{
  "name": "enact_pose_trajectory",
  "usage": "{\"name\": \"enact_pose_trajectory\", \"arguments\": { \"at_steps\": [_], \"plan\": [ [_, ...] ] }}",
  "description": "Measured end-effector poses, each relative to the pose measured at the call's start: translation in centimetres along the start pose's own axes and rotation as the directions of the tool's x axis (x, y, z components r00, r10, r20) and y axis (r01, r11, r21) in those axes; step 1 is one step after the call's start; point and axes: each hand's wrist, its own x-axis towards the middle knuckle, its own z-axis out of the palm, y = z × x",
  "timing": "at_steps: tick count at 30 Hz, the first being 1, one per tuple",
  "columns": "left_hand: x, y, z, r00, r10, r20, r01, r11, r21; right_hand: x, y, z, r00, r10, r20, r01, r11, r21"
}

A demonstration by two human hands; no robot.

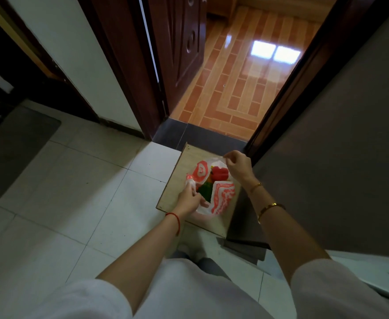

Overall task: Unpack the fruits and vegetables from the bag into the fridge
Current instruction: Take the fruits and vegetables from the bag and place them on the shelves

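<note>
Hands held the bag (221, 199) open at lower centre of the frame; your left hand (189, 199) pinched its left handle, your right hand (237, 166) pinched the far rim; red and green produce (220, 173) lay inside, the bag resting on a wooden board (182, 166) on the floor.

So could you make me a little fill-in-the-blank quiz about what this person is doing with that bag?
1. The plastic bag sits on a small ____ board.
2. Both hands pull the bag ____: the left hand grips one handle, the right hand pinches the other edge.
3. A ____ string circles the left wrist.
4. The big vegetable on top is ____.

Missing words: wooden; open; red; red
</note>
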Motion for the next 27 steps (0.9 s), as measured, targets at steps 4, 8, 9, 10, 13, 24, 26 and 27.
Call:
{"name": "enact_pose_trajectory", "arguments": {
  "at_steps": [4, 8, 9, 10, 13, 24, 26, 27],
  "plan": [
    [-2.4, -0.4, -1.1, 0.998, 0.041, -0.051, -0.039, 0.999, 0.030, -2.7, 0.3, -0.5, 0.996, 0.042, 0.079, -0.033, 0.993, -0.111],
    [-4.5, -1.2, -2.3, 0.989, 0.064, -0.135, -0.057, 0.997, 0.059, -5.3, 1.0, -0.8, 0.992, 0.080, 0.098, -0.044, 0.945, -0.323],
    [-5.0, -1.4, -2.6, 0.985, 0.078, -0.151, -0.067, 0.995, 0.079, -6.1, 1.1, -0.8, 0.992, 0.074, 0.098, -0.039, 0.947, -0.319],
    [-5.6, -1.6, -2.9, 0.982, 0.089, -0.164, -0.072, 0.992, 0.106, -6.9, 1.2, -0.8, 0.994, 0.059, 0.097, -0.028, 0.954, -0.298],
    [-7.3, -2.1, -3.9, 0.972, 0.101, -0.213, -0.058, 0.979, 0.195, -9.8, 1.7, -0.8, 0.998, 0.003, 0.065, 0.007, 0.989, -0.147],
    [-15.2, -4.1, -5.6, 0.936, 0.257, -0.241, -0.087, 0.831, 0.550, -21.7, 2.8, -3.2, 0.999, -0.002, -0.047, 0.005, 0.998, 0.062],
    [-17.2, -4.7, -5.3, 0.940, 0.263, -0.216, -0.096, 0.814, 0.572, -24.2, 3.1, -3.4, 0.998, 0.010, -0.066, -0.006, 0.998, 0.060],
    [-18.3, -4.9, -5.1, 0.942, 0.265, -0.206, -0.100, 0.807, 0.582, -25.4, 3.3, -3.5, 0.997, 0.020, -0.074, -0.015, 0.998, 0.066]
  ]
}}
